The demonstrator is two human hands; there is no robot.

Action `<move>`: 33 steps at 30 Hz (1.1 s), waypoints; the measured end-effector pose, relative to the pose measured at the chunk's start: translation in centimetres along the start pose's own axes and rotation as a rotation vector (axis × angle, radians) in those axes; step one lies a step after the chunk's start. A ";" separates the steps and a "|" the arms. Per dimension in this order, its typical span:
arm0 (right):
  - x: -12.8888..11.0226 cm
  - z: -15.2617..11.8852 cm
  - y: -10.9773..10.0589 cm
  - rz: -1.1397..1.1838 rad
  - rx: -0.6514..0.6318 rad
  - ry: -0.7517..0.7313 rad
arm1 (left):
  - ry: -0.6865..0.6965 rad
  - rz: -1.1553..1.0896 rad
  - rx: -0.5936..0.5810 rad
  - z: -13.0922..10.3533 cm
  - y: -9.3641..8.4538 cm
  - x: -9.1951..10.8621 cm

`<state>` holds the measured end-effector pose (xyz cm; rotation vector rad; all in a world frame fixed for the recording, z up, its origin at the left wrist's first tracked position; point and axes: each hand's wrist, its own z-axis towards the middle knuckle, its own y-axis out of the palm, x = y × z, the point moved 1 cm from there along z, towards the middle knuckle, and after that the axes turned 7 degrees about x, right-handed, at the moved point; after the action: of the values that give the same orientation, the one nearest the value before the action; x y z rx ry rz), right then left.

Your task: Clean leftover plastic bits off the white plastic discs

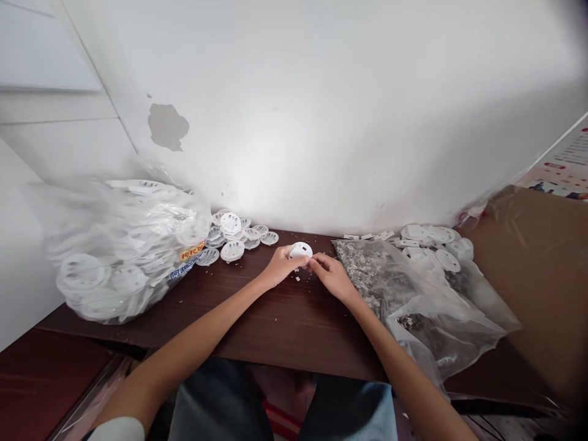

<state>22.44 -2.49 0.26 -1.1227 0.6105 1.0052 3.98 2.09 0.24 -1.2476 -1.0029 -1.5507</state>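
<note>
Above the middle of the table, my left hand [278, 268] is closed on a white round plastic disc [301, 248] with a small dark rectangular slot. Its thumb lies along the disc's near edge. My right hand [331, 275] is closed in a pinch at the disc's lower right edge. What sits between those fingertips is too small to make out. Tiny white bits [297, 278] lie scattered on the table below the hands.
The dark brown table [257, 324] meets a white wall. At left stands a clear bag [133, 269] full of slotted white discs, beside a loose pile [233, 250]. At right, a clear bag [367, 269] holds many small metallic-looking parts; white plastic pieces [432, 236] and cardboard [542, 257] lie beyond.
</note>
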 end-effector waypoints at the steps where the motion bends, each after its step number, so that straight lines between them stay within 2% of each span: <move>1: 0.0 0.0 0.0 0.002 0.002 0.010 | 0.010 0.005 -0.003 0.0 0.0 0.2; 6: 0.1 0.1 0.1 0.030 0.004 0.039 | 0.017 0.039 -0.001 0.1 -0.2 0.6; 10: 0.2 0.3 0.1 0.068 0.002 0.088 | -0.052 0.024 -0.049 0.5 -0.5 0.4; 15: -0.1 0.5 -0.4 0.315 -0.027 0.208 | -0.239 -0.253 -0.074 0.8 -0.9 0.1; 21: 0.6 0.9 -1.5 0.493 0.105 0.290 | -0.303 -0.433 0.036 1.3 -1.4 0.1; 25: 1.5 1.1 -1.3 0.441 0.157 0.287 | -0.308 -0.432 0.101 1.7 -1.8 -0.1; 30: 2.7 1.6 -2.0 0.178 0.416 0.216 | -0.217 -0.353 0.140 2.1 -2.1 -0.4; 33: 3.1 1.9 -3.0 -0.037 0.387 0.108 | -0.135 -0.248 0.178 2.4 -2.3 -0.5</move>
<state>26.31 0.07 -0.28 -0.8445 0.8283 0.7563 2.52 5.05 -0.01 -1.1478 -1.3958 -1.5378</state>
